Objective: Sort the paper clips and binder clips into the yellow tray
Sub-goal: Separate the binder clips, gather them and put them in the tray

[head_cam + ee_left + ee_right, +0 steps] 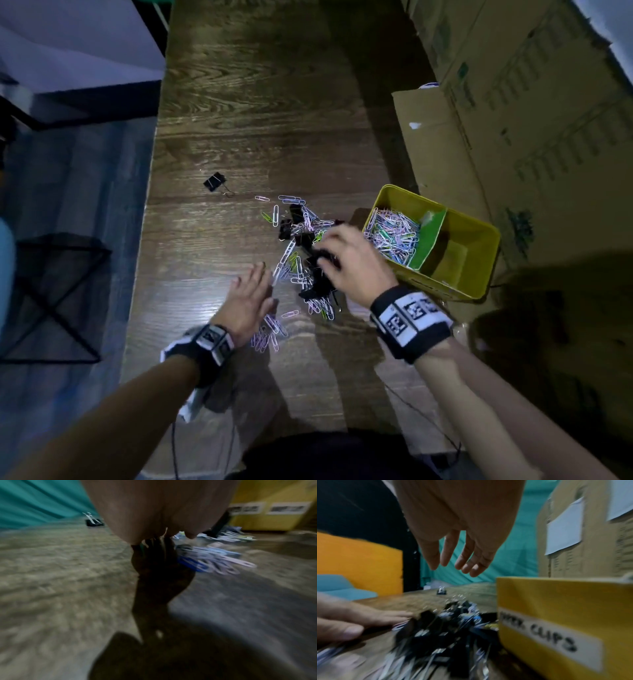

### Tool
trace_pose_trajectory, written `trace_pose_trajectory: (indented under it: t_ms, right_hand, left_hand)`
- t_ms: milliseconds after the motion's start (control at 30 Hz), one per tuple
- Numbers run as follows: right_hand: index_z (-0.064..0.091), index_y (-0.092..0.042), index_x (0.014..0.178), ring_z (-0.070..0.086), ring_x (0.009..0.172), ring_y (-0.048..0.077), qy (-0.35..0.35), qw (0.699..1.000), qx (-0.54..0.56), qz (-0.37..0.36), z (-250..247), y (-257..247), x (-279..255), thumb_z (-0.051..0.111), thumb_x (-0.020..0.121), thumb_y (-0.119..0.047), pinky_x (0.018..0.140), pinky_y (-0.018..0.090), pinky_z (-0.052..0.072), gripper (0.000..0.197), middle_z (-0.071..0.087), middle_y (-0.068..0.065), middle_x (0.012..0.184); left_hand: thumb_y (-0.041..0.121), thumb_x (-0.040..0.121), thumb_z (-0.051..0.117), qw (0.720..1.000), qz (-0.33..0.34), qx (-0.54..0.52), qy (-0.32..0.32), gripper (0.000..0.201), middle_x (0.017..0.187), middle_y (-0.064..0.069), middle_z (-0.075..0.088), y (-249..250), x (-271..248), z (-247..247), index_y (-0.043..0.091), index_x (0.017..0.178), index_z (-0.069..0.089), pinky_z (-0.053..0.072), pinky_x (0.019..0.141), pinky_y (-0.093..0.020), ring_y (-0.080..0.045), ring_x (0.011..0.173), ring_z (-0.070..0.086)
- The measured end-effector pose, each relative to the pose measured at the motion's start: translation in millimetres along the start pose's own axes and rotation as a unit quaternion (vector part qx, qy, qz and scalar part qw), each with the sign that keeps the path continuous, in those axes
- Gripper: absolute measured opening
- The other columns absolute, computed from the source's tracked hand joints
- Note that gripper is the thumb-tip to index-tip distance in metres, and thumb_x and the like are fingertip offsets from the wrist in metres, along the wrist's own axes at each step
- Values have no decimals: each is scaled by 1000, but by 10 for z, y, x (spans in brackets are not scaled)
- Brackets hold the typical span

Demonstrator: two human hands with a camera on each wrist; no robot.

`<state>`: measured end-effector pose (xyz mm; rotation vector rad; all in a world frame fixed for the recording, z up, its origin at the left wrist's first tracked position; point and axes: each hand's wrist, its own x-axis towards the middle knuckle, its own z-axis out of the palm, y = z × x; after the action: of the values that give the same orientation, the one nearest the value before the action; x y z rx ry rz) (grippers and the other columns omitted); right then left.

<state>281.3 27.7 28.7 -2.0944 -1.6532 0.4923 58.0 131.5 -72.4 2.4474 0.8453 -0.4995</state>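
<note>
A mixed pile of coloured paper clips and black binder clips (301, 240) lies mid-table, left of the yellow tray (479, 270). A green divider (428, 240) splits the tray; its left compartment holds many paper clips (390, 233), and the right one looks bare. My right hand (323, 253) hovers over the pile, and the right wrist view shows its fingers (464, 561) hanging loose and holding nothing. My left hand (263, 284) lies flat on the table with straight fingers, touching the pile's left edge. One binder clip (215, 181) sits apart at far left.
Cardboard boxes (513, 120) stand right of and behind the tray. A black wire frame (51, 294) stands on the floor beyond the table's left edge. A small bunch of paper clips (269, 330) lies by my left wrist. The tray's front label (539, 635) reads "CLIPS".
</note>
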Motion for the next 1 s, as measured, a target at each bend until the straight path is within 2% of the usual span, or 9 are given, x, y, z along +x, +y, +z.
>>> trace_pose_trajectory:
  t_ms: [100, 200, 267, 400, 600, 767, 867, 933, 1000]
  right_hand:
    - [61, -15, 121, 43, 120, 26, -106, 993, -36, -25, 359, -135, -97, 63, 86, -23, 98, 45, 42, 37, 50, 7, 129]
    - [56, -17, 125, 30, 132, 25, -164, 982, -97, -5, 548, -191, -157, 57, 89, -23, 103, 45, 32, 37, 37, 6, 143]
    - [60, -13, 119, 33, 129, 28, -156, 977, -144, -3, 604, -207, -153, 58, 87, -16, 101, 45, 34, 32, 40, 7, 140]
    - [68, -9, 102, 45, 112, 30, -106, 975, -194, 31, 663, -177, -114, 61, 82, -12, 88, 43, 39, 22, 53, 9, 120]
    - [73, -8, 88, 51, 103, 30, -52, 976, -205, 46, 663, -72, -113, 65, 74, -8, 82, 42, 41, 16, 58, 8, 107]
    - [69, -9, 102, 49, 114, 33, -22, 977, -204, 61, 641, -90, -169, 65, 71, -3, 97, 47, 38, 32, 56, 14, 117]
    - [67, -8, 104, 53, 111, 35, 4, 986, -166, 9, 667, -241, -273, 71, 66, -8, 95, 50, 46, 38, 59, 17, 114]
    - [67, -8, 100, 58, 100, 30, -25, 989, -132, -59, 761, -362, -379, 75, 63, -9, 82, 44, 53, 37, 62, 13, 107]
    - [61, -10, 116, 55, 109, 29, -91, 990, -87, -63, 867, -447, -387, 70, 69, -2, 85, 42, 52, 49, 57, 12, 120]
  left_hand:
    - [55, 86, -1, 999, 35, 11, 11, 74, 150, 1, -10, 178, -185, 145, 13, 146, 4, 3, 117, -41, -17, 140, -12]
    - [42, 94, 12, 998, 26, -7, 58, 60, 151, 5, -14, 288, -8, 17, 18, 147, -2, 0, 116, -38, -12, 140, -14]
    - [34, 99, 20, 999, 24, 8, 43, 56, 151, 4, -19, 337, 219, -138, 21, 147, -6, -1, 117, -41, -13, 140, -16]
    - [31, 100, 22, 994, 64, 81, -35, 55, 155, 2, -13, 328, 416, -291, 21, 148, -2, -2, 116, -46, -19, 143, -12]
    - [42, 95, 6, 985, 155, 68, -18, 56, 154, 2, -4, -46, -62, 80, 20, 147, 4, 0, 117, -45, -18, 142, -8]
    - [40, 97, 7, 977, 213, 27, -2, 52, 153, 2, 16, -244, -489, 261, 22, 142, 24, 12, 113, -50, -20, 142, 12]
    - [34, 97, 28, 977, 202, -24, 65, 40, 148, -2, 34, -265, -543, 176, 23, 134, 35, 26, 111, -50, -24, 137, 32]
    - [26, 92, 41, 976, 179, -39, 115, 36, 133, -1, 50, -252, -507, 104, 22, 127, 44, 44, 97, -45, -22, 121, 47]
    - [26, 87, 45, 975, 171, -15, 142, 35, 120, 0, 57, -181, -447, 38, 20, 121, 49, 49, 83, -38, -21, 106, 54]
